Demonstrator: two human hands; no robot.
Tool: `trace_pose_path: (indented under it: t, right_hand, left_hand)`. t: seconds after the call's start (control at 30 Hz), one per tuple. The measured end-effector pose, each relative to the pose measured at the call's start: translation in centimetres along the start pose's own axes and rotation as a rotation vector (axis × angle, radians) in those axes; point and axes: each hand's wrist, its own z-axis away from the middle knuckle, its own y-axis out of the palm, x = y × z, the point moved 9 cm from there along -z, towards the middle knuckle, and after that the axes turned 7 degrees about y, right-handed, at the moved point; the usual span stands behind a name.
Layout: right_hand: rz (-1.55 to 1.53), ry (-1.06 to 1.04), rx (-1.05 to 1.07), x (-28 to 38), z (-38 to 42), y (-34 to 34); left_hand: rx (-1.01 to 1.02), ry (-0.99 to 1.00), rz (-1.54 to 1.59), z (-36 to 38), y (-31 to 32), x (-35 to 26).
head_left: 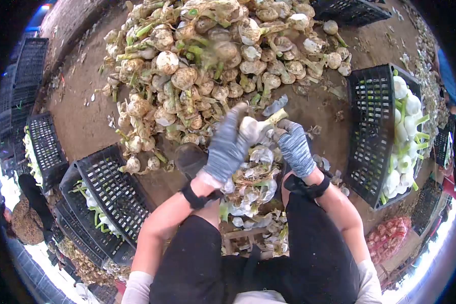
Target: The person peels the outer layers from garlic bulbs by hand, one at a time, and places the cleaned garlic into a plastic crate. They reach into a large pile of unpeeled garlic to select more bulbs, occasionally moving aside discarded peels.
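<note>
My left hand [227,147], in a grey-white striped work glove and slightly blurred, is closed around a whitish garlic bulb [249,126]. The bulb's cut stem [276,116] points up and to the right. My right hand [295,148], gloved the same way, pinches at the bulb's side just below the stem; exactly what its fingertips grip, skin or stem, is partly hidden. Beneath both hands, loose peeled garlic skins [258,177] lie between my knees. Just beyond the hands rises a big heap of unpeeled, soil-stained garlic [185,78].
To the right stands a black plastic crate [371,134] holding clean white garlic [405,137]. Leaning crates [114,187] with more garlic are on the left. A red mesh sack [388,237] lies at lower right. Another person [28,220] is at far left.
</note>
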Motion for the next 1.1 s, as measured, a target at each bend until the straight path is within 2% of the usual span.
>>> trace_pose_path:
  t: [0.03,0.1,0.13,0.2,0.27,0.3,0.33,0.4,0.5,0.57,0.63,0.67,0.7,0.8,0.83,0.87,0.9,0.93,1.0,1.1]
  right_hand:
    - [-0.083,-0.022,-0.006,0.4,0.1,0.1]
    - [-0.058,-0.029,0.011,-0.2,-0.3,0.4]
    - [-0.032,-0.036,0.028,-0.4,-0.4,0.6]
    - [-0.073,-0.075,0.03,-0.7,-0.1,0.5]
    - [-0.501,0.072,0.273,-2.6,-0.3,2.0]
    - [-0.197,-0.263,0.251,-0.3,0.3,1.5]
    - [0.077,-0.59,0.127,1.9,1.6,0.8]
    - [-0.144,-0.328,0.227,0.4,0.4,1.4]
    - [-0.006,-0.453,0.131,0.9,1.0,0.8]
    - [0.063,-0.513,0.082,0.5,1.0,0.9]
    - [-0.605,0.026,0.229,-3.7,-0.8,1.8]
    - [-0.605,0.027,0.229,-3.1,-0.7,1.6]
    - [-0.381,-0.027,0.229,-2.0,-0.3,1.3]
    - [-0.349,0.058,0.219,-0.7,-0.3,0.4]
    - [-0.032,-0.192,0.065,1.0,-0.9,-1.0]
    - [0.29,-0.436,-0.089,2.7,-0.8,-1.8]
    - [0.198,-0.3,-0.117,1.0,-1.9,-2.6]
    - [0.201,-0.301,-0.114,0.9,-2.1,-2.7]
    - [0.179,-0.247,-0.158,0.3,-2.4,-3.3]
    - [0.137,-0.283,-0.244,-1.4,-3.4,-4.0]
  left_hand:
    - [-0.001,0.216,-0.236,0.5,0.5,-1.8]
    - [0.111,0.272,-0.509,0.9,1.3,-1.6]
    - [0.114,0.271,-0.51,0.6,0.9,-1.8]
    - [0.29,-0.158,0.155,0.4,1.9,1.4]
    - [0.335,-0.15,0.15,0.2,1.9,1.6]
    - [0.382,-0.312,0.352,1.0,2.6,3.0]
    - [0.452,-0.422,0.473,1.7,2.9,2.8]
    - [0.573,-0.672,0.675,3.3,3.2,2.2]
    - [0.687,-0.658,0.881,3.6,4.4,0.9]
    - [0.387,-0.287,0.401,0.6,2.5,1.0]
    - [0.358,-0.223,0.331,0.3,2.4,0.5]
    - [0.326,-0.158,0.261,0.1,2.1,-0.1]
    - [0.357,-0.051,0.089,0.1,2.2,-1.3]
    - [0.381,-0.125,-0.091,0.6,2.1,0.2]
    - [0.367,-0.144,0.042,0.9,2.4,0.2]
    - [0.368,-0.145,0.042,1.0,2.7,0.1]
    - [0.39,-0.213,0.084,1.3,3.2,0.2]
    - [0.411,-0.279,0.125,1.6,3.7,0.5]
    - [0.419,-0.241,0.186,1.4,3.9,0.4]
    - [0.44,-0.329,0.324,2.0,4.1,0.7]
